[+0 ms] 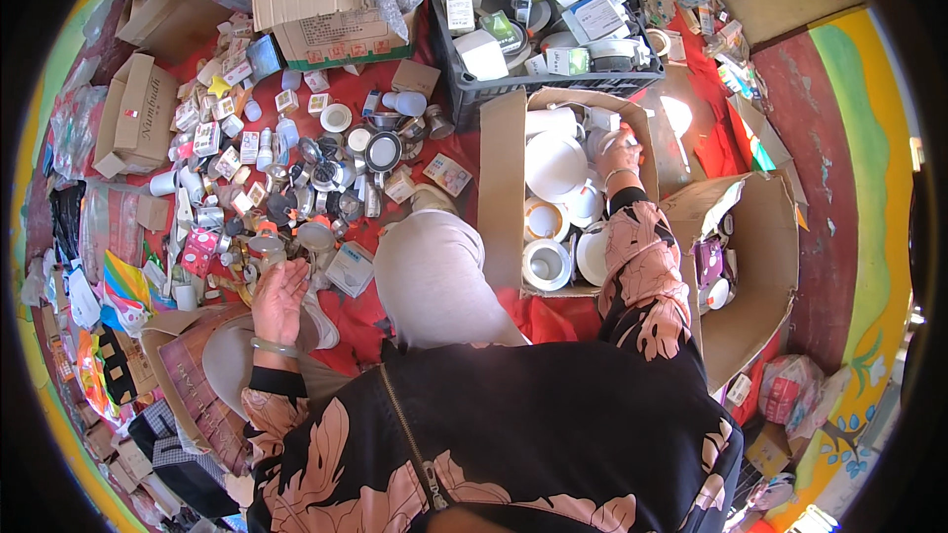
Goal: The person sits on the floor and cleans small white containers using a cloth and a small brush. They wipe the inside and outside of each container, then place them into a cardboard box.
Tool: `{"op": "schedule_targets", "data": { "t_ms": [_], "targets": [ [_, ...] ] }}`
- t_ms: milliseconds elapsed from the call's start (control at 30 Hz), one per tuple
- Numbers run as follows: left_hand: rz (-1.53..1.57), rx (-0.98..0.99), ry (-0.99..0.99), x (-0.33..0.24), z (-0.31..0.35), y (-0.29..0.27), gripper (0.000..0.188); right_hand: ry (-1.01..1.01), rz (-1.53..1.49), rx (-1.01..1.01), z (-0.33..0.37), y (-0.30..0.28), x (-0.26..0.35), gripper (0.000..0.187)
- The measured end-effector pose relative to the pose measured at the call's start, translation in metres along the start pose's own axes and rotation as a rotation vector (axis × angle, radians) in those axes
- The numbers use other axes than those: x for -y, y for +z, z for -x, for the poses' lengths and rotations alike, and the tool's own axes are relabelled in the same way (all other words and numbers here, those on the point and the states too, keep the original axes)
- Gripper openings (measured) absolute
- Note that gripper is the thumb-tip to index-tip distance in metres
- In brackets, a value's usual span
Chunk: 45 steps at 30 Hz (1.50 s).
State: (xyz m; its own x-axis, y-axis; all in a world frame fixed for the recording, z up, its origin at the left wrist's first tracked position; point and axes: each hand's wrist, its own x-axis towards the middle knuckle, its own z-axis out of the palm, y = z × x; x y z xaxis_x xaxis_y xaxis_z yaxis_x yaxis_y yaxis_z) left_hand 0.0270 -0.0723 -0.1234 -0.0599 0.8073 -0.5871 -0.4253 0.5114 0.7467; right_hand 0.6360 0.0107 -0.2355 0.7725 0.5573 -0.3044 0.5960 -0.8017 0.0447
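Observation:
My right hand (620, 150) reaches into the upper right part of an open cardboard box (504, 178). Its fingers are bent down among white round pieces; what they grip, if anything, is hidden. Inside the box are a large white disc (555, 168), a white ring-shaped light fitting (547, 265), a white round piece with an orange-brown rim (544, 220) and other white parts. My left hand (280, 298), a bangle at its wrist, hovers palm up with fingers stretched out, holding nothing. Near its fingertips lies a clear round piece with an orange top (267, 239).
A black plastic crate (459, 89) full of boxes and fittings stands beyond the box. Another open carton (765, 266) is at the right. Many small boxes, bulbs and metal cups (383, 150) cover the red cloth at left. A closed-in carton (138, 118) stands far left.

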Motion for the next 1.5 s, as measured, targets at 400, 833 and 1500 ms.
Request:
{"op": "schedule_targets", "data": {
  "t_ms": [400, 833, 1500],
  "targets": [
    [0.002, -0.001, 0.014, 0.000, 0.003, 0.003, 0.018, -0.196, 0.197, 0.096, -0.030, -0.013, -0.004, 0.088],
    [0.067, -0.060, 0.039, -0.004, 0.014, -0.002, 0.019, -0.107, 0.344, 0.198, -0.010, -0.012, 0.032, 0.075],
    [0.164, 0.115, 0.123, -0.001, -0.016, -0.001, 0.020, -0.157, -1.489, 0.699, 0.278, -0.025, -0.268, 0.015]
  ]
}}
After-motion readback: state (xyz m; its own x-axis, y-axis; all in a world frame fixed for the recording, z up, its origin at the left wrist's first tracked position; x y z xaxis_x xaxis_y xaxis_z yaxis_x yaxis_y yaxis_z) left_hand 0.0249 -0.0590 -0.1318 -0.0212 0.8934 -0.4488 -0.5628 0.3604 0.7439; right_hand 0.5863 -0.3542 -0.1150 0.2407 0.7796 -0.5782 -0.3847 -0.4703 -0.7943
